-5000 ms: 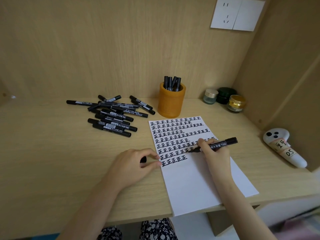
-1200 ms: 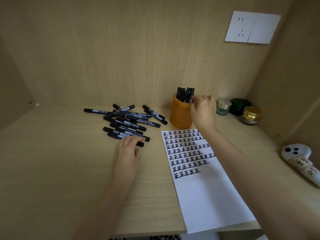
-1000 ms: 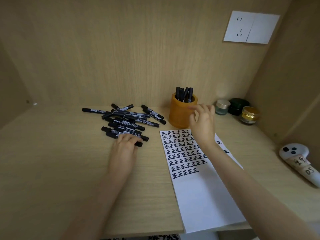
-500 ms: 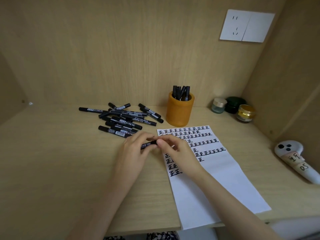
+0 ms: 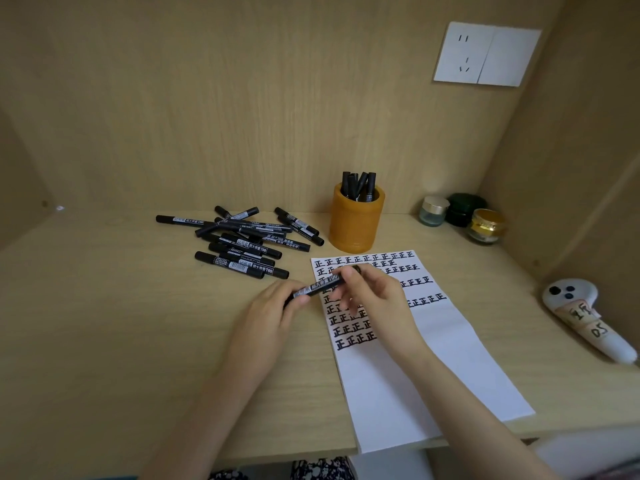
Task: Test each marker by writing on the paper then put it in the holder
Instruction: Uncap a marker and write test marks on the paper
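Both hands hold one black marker [image 5: 320, 284] just above the left edge of the white paper [image 5: 446, 355]. My left hand [image 5: 268, 315] pinches its left end. My right hand [image 5: 372, 296] grips its right part, and I cannot tell whether the cap is on. Rows of black characters fill the paper's upper half. The orange holder [image 5: 356, 221] stands behind the paper with several markers upright in it. A pile of black markers [image 5: 247, 242] lies to the holder's left.
Three small jars [image 5: 462, 216] stand at the back right corner. A white controller [image 5: 588, 318] with taped labels lies by the right wall. A wall socket [image 5: 486, 54] is mounted above. The paper overhangs the desk's front edge.
My right hand came back from the holder to the paper. My left hand took a marker from the pile, and both hands now hold it, raised slightly over the paper.
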Tool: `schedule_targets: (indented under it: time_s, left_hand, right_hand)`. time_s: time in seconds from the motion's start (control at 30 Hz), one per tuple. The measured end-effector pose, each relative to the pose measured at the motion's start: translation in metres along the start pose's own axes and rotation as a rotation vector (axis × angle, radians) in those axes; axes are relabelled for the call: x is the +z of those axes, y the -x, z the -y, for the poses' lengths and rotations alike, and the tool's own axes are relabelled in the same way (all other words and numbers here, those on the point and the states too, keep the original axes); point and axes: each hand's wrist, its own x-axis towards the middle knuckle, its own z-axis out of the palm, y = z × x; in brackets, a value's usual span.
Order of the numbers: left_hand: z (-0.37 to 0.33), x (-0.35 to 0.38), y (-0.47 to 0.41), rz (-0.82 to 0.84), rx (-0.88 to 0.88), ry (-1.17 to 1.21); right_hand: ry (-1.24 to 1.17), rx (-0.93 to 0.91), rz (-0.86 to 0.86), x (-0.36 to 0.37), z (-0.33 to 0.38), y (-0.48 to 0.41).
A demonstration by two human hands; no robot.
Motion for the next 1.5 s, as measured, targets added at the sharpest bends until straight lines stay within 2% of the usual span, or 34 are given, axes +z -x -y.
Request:
schedule_targets:
  time_s: [0.13,0.33,0.6,0.73,0.87,1.0,1.17,1.33,1.5]
  left_hand:
    - [-0.009,0.002,0.002,0.073,0.057,-0.001]
    - [-0.013,0.002,0.009,0.106,0.075,-0.018]
    - [-0.019,0.005,0.016,0.171,-0.015,0.289]
    - [-0.024,0.007,0.018,0.206,0.012,0.26]
    - [-0.03,0.009,0.017,0.208,-0.016,0.239]
    - [-0.024,0.009,0.022,0.226,-0.097,0.19]
    - [-0.011,0.012,0.031,0.254,-0.117,0.082]
    - [-0.017,0.011,0.032,0.308,-0.032,-0.069]
    - [-0.019,0.009,0.036,0.36,0.025,-0.094]
  right_hand:
    - [-0.087,0.028,0.015,0.002,0.002,0.004]
    - [-0.027,0.04,0.066,0.001,0.0,0.009]
    - [-0.036,0.011,0.107,-0.01,0.001,0.019]
    - [-0.093,0.008,0.064,-0.014,0.002,0.023]
    - [-0.139,0.127,0.042,-0.016,-0.003,0.021]
    - [-0.319,0.175,-0.168,-0.039,-0.005,0.018]
    - [-0.063,0.177,-0.334,-0.074,-0.007,0.022]
    - [0.102,0.18,-0.374,-0.073,-0.011,0.025]
    - [0.248,0.221,-0.441,-0.072,-0.023,0.027]
